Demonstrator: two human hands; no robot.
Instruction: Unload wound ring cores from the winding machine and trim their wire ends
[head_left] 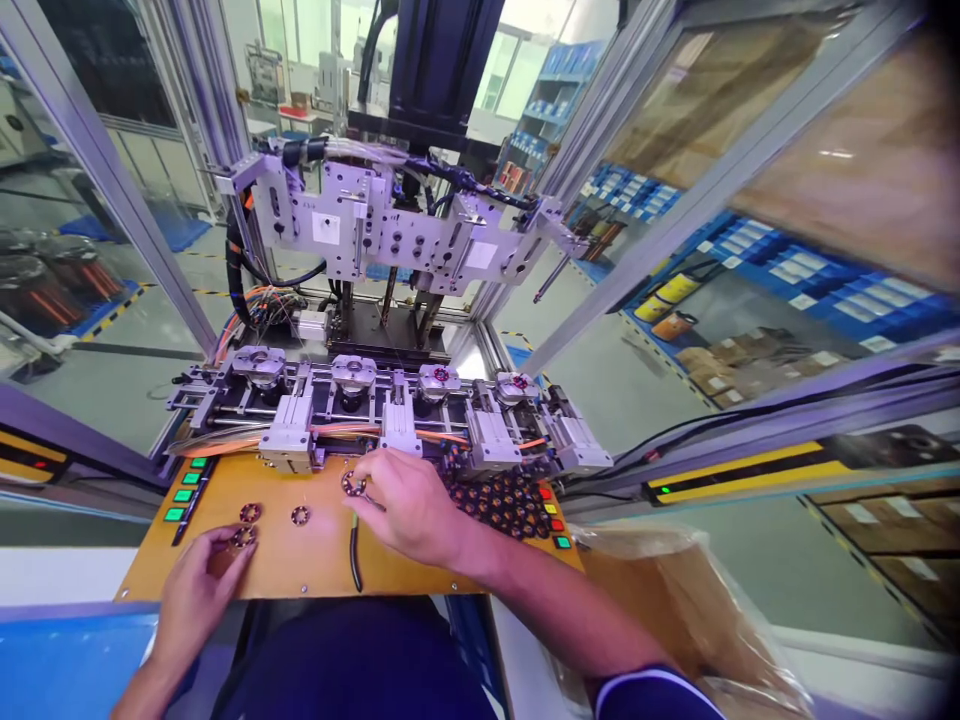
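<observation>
My left hand is closed at the left front of the orange-brown work plate, its thumb and fingertips around a small ring-shaped motor stator. Just beyond it lies another stator, and a third stator rests flat to the right. Near the plate's middle, my right hand pinches a stator between thumb and fingers. Below that hand is a slim black-handled tool, its upper end partly hidden. Many dark stators are heaped to the right of my right hand.
Behind the plate stands a row of metal fixtures; two at the right carry red-and-dark rings. A machine head hangs above. Green buttons line the left edge, coloured buttons the right. A plastic-lined box sits at right.
</observation>
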